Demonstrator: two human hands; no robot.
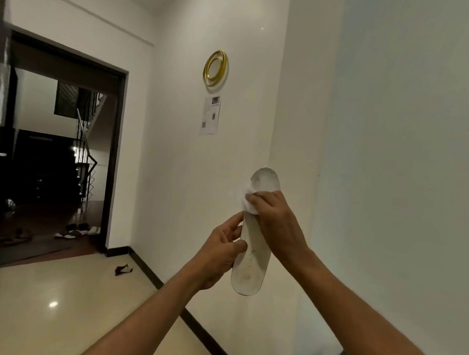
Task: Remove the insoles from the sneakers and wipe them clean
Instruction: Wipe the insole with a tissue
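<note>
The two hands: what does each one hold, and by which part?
The left hand grips the white insole by its edge near the middle; the right hand holds a crumpled white wipe against its upper part.

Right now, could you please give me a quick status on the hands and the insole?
Left hand grips insole at its lower half, held upright. Right hand holds white wipe against its upper part. Nothing in the way.
</note>
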